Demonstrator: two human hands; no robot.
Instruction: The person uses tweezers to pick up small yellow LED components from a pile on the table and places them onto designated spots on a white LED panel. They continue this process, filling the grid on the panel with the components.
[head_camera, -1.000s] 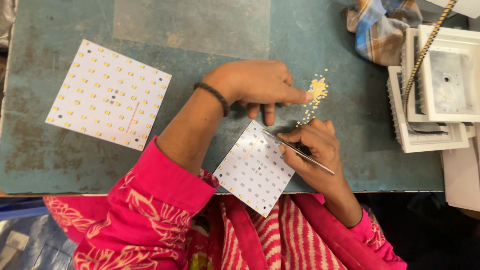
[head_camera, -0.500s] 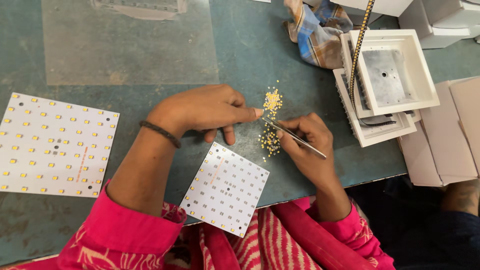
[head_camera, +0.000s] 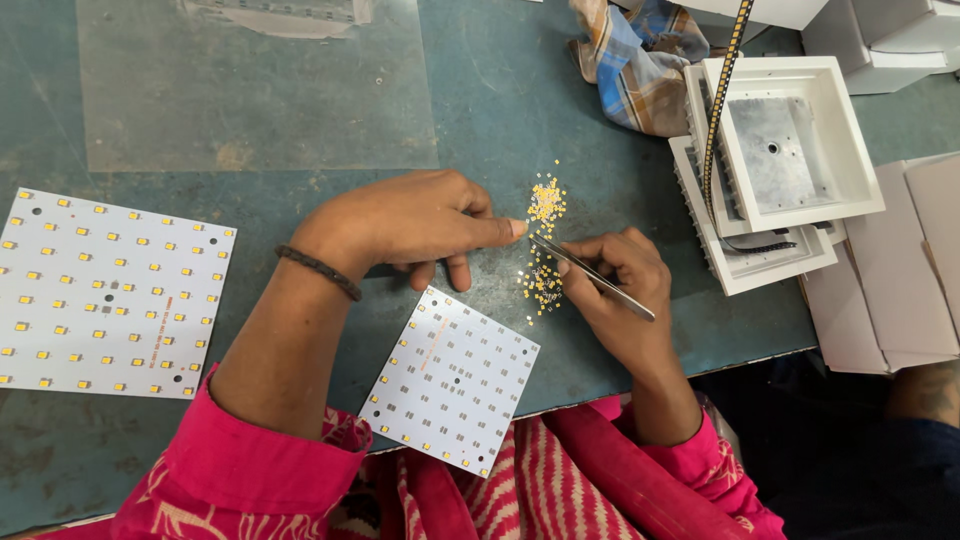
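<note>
Teal table (head_camera: 500, 90), 2 LED boards (head_camera: 105, 292), chips (head_camera: 545, 240)

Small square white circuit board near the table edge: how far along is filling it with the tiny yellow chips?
Done: the large white board looks fully dotted with yellow chips. In hand: the right hand holds metal tweezers at the loose pile of yellow chips, the left hand pointing beside it. Left: the small square white circuit board shows mostly bare grey pads.

white cardboard boxes (head_camera: 890, 30) | top right corner; pale flat carton (head_camera: 920, 270) | right edge
</note>
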